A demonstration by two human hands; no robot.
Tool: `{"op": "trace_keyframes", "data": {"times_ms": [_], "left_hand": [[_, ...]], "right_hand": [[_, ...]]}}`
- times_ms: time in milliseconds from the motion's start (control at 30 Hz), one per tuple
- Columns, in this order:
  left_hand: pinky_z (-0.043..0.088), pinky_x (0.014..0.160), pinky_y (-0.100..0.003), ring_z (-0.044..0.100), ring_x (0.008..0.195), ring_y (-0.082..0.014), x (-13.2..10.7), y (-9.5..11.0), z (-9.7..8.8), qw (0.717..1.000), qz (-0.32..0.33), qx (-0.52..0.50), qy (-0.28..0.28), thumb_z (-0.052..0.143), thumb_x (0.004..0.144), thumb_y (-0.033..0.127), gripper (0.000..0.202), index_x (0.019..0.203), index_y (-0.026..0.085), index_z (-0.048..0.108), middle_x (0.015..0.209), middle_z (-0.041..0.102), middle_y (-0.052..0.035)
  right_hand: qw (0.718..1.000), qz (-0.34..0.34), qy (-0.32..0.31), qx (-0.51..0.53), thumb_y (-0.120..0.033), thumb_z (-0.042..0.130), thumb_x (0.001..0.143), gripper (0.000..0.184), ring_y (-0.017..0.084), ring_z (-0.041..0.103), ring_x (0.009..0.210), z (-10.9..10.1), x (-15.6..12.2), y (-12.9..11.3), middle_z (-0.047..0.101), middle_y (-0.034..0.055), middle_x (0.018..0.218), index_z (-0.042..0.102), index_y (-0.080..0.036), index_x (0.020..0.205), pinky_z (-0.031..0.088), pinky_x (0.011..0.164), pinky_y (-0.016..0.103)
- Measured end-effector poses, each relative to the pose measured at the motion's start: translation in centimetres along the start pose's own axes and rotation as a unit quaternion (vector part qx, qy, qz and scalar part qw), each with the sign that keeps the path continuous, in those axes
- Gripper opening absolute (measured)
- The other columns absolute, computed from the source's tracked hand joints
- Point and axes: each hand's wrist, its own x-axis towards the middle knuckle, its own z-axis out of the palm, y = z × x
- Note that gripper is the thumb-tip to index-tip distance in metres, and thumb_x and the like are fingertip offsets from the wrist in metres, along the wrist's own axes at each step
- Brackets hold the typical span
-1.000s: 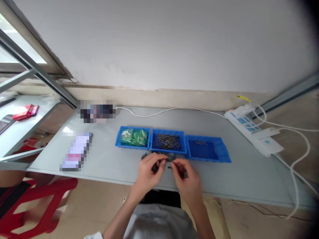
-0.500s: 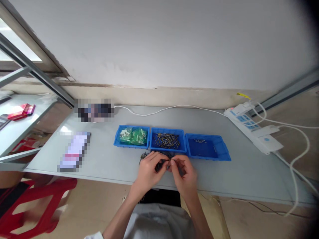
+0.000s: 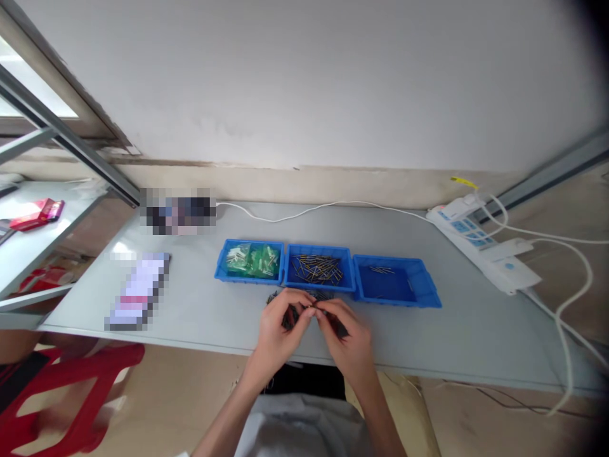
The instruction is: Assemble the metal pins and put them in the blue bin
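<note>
My left hand [image 3: 280, 324] and my right hand [image 3: 349, 336] meet above the table's front edge, thumbs and fingertips pinched together. Whatever small piece sits between the fingertips is too tiny to name. Just behind and beneath the hands lies a pile of dark, thin metal pieces [image 3: 272, 297], largely covered by them. Beyond it, the middle blue bin [image 3: 320, 286] holds many thin brass-and-dark metal rods [image 3: 318, 269]. The left blue bin [image 3: 247, 278] contains green-and-clear plastic packets [image 3: 254, 260]. In the right blue bin [image 3: 404, 302] lie several thin metal pins [image 3: 382, 270].
A phone-like device [image 3: 140, 289], blurred out, lies on the grey table [image 3: 204, 317] at left; another blurred object [image 3: 178, 212] is behind it. A white power strip [image 3: 485, 244] with cables [image 3: 566, 330] stands at right. A red stool [image 3: 90, 381] is at lower left.
Both hands have shifted slightly left, and their fingertips have come closer together. The right hand's fingers are straighter than before. The bins are unchanged.
</note>
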Motion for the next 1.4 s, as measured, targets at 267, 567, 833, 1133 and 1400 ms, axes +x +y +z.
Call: {"op": "trace_keyframes", "data": {"times_ms": [267,567,833,1133,1400], "left_hand": [[0.06,0.077,-0.027,0.077,0.096,-0.0195,0.5,0.4,-0.2,0.999,0.038,0.014,-0.019,0.068,0.102,0.012,0.011,0.105,0.021,0.073,0.108,0.079,-0.009],[0.058,0.076,-0.025,0.075,0.095,-0.0176,0.2,0.4,-0.2,0.999,0.05,0.011,-0.015,0.067,0.098,0.01,0.01,0.099,0.021,0.07,0.11,0.078,-0.0092],[0.055,0.068,-0.025,0.068,0.075,-0.0133,-0.2,-0.1,-0.2,0.999,0.029,0.034,-0.004,0.064,0.102,0.016,0.007,0.098,0.021,0.067,0.103,0.077,-0.0066],[0.052,0.061,-0.023,0.063,0.066,-0.0112,-0.1,-0.1,0.0,0.999,-0.006,0.038,0.009,0.065,0.101,0.018,0.005,0.1,0.021,0.069,0.101,0.079,-0.0051],[0.053,0.063,-0.022,0.069,0.07,-0.0117,0.0,-0.1,-0.1,0.999,-0.025,0.043,0.003,0.066,0.103,0.018,0.007,0.103,0.022,0.072,0.102,0.082,-0.0037]], "right_hand": [[1.0,-0.015,-0.002,0.01,-0.022,0.066,0.106,0.016,0.018,0.078,0.081,-0.2,0.0,0.1,0.082,0.0052,0.095,0.082,-0.025,0.105,0.064,0.071,0.027],[0.999,-0.038,-0.006,-0.012,-0.019,0.064,0.105,0.02,0.018,0.079,0.085,0.0,-0.1,-0.3,0.083,0.0052,0.1,0.082,-0.025,0.114,0.064,0.077,0.027],[0.99,0.026,0.076,-0.114,-0.029,0.06,0.107,0.019,0.012,0.062,0.052,0.1,-1.2,-0.5,0.069,-0.0041,0.065,0.069,-0.023,0.091,0.048,0.056,0.022],[0.988,0.044,0.046,-0.138,-0.032,0.058,0.107,0.02,0.016,0.069,0.061,0.3,-1.1,-0.1,0.075,-0.0006,0.074,0.068,-0.025,0.093,0.051,0.062,0.025],[0.991,0.056,0.089,-0.088,-0.031,0.06,0.107,0.02,0.017,0.073,0.071,-0.1,-1.2,-0.4,0.078,0.0003,0.079,0.071,-0.024,0.093,0.056,0.07,0.026]]}}
